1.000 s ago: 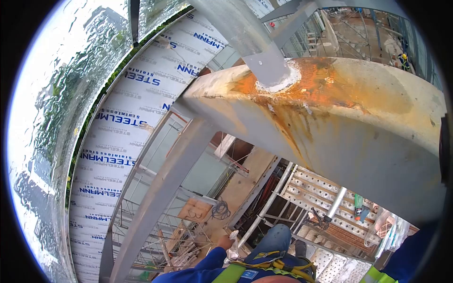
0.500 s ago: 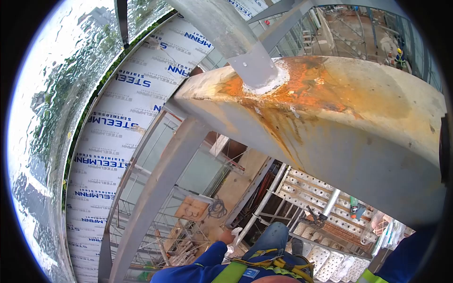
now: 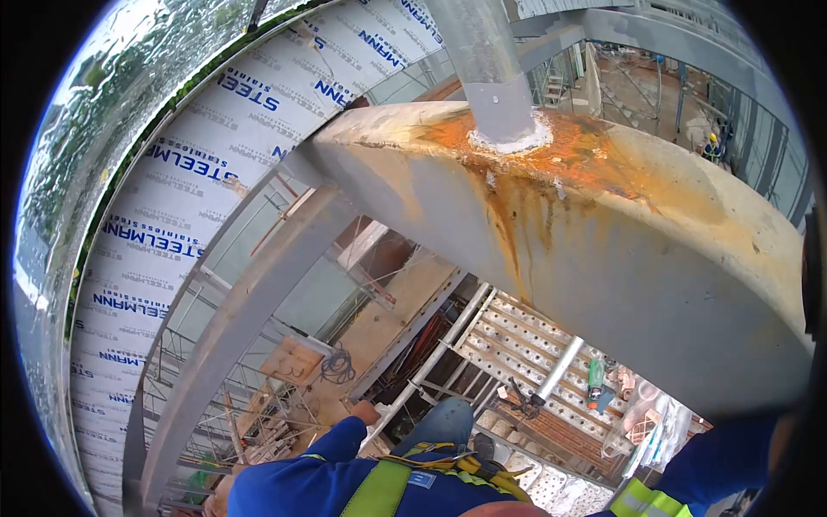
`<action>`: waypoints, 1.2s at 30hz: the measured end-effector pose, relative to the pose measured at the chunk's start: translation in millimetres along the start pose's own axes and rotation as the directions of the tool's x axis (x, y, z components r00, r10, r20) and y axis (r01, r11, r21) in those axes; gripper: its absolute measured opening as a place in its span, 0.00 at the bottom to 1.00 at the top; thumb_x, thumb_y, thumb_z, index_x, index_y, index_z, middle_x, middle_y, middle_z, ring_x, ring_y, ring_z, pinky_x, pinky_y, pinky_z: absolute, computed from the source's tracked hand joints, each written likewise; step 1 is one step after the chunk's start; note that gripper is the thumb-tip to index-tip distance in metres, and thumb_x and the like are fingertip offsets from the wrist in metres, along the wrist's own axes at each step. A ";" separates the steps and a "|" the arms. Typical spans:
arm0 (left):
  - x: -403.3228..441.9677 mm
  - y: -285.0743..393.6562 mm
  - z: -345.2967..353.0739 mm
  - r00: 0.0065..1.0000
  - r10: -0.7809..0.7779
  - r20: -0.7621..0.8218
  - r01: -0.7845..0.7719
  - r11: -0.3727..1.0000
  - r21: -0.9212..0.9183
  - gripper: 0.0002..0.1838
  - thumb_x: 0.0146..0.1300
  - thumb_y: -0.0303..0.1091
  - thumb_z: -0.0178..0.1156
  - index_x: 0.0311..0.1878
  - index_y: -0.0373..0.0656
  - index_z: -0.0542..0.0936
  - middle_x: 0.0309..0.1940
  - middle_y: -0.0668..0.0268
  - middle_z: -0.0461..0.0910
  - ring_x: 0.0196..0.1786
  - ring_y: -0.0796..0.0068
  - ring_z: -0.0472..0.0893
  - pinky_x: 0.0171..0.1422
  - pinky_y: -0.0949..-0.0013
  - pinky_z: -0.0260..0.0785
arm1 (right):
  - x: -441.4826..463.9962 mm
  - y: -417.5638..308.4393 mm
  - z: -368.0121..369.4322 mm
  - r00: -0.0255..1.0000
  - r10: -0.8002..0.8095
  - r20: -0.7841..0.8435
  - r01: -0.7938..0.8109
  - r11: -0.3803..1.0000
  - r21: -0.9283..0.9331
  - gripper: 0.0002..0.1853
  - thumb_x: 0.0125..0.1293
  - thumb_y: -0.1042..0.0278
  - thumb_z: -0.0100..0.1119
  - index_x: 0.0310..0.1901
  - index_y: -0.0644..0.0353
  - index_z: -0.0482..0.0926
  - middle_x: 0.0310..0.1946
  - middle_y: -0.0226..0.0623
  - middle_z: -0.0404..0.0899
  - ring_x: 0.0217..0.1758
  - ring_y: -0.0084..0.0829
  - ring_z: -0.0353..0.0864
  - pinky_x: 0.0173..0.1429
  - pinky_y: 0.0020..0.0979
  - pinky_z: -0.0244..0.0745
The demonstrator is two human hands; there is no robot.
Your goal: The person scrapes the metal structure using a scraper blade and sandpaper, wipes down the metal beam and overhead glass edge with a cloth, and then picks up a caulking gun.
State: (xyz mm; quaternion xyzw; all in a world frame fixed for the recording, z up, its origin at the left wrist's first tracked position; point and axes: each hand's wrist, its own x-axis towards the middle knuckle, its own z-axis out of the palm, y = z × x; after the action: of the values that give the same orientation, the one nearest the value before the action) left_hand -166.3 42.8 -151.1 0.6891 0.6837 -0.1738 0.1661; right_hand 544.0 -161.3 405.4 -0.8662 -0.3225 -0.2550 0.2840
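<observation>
My left hand point(image 3: 366, 413), small at the end of a blue sleeve, looks closed beside a scaffold tube point(image 3: 424, 370). Something pale and crumpled shows just below it, but its kind is unclear. At the lower right my right arm point(image 3: 711, 465) reaches up under the large grey curved beam point(image 3: 620, 284); only a dark sliver of my right hand point(image 3: 781, 444) shows, its fingers hidden. Orange rust covers the beam's top around the foot of an upright grey pipe point(image 3: 498, 103), where a white bead rings the joint. Brown streaks run down the beam's side.
White sheeting printed STEELMANN point(image 3: 207, 164) lines the left, beside wet glass point(image 3: 95, 112). A narrower grey beam point(image 3: 250, 310) slants below. Perforated scaffold planks point(image 3: 517, 345) hold a green bottle point(image 3: 595, 379) and clear plastic. A person in a yellow helmet point(image 3: 712, 142) stands far off.
The view has shifted and turned, so the beam and pipe sit differently. My left hand appears farther left and higher, with less of the white crumpled thing visible. My right sleeve shows more.
</observation>
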 end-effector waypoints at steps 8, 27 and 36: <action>19.6 -7.0 -38.5 0.988 0.138 -0.064 -0.143 0.985 -0.091 0.23 0.54 0.49 0.63 0.40 0.36 0.87 0.43 0.44 0.85 0.50 0.43 0.84 0.59 0.48 0.76 | 17.0 73.6 44.4 0.996 -0.010 -0.090 0.036 0.955 0.295 0.20 0.79 0.57 0.51 0.53 0.71 0.74 0.39 0.50 0.82 0.37 0.36 0.79 0.47 0.38 0.75; -68.6 -161.3 98.1 0.980 0.163 0.117 -0.142 0.976 -0.166 0.26 0.55 0.30 0.55 0.57 0.60 0.87 0.51 0.59 0.87 0.53 0.58 0.86 0.62 0.60 0.78 | 90.0 164.1 75.6 0.974 -0.179 -0.136 0.202 0.962 0.184 0.17 0.81 0.57 0.50 0.42 0.67 0.72 0.32 0.41 0.75 0.33 0.31 0.76 0.42 0.34 0.73; -78.7 -175.9 113.7 0.972 -0.060 0.229 0.091 0.987 -0.130 0.20 0.59 0.34 0.55 0.52 0.58 0.88 0.50 0.60 0.87 0.53 0.59 0.87 0.59 0.58 0.79 | 68.8 133.0 72.1 0.987 -0.082 -0.140 0.104 0.982 0.157 0.22 0.80 0.58 0.50 0.57 0.74 0.73 0.45 0.52 0.81 0.36 0.39 0.80 0.46 0.38 0.75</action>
State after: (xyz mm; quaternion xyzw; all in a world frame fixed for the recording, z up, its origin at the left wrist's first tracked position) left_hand -343.9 -78.1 -213.4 0.6251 0.6968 -0.2083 0.2834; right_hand 701.8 -169.4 353.7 -0.8050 -0.3629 -0.2979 0.3627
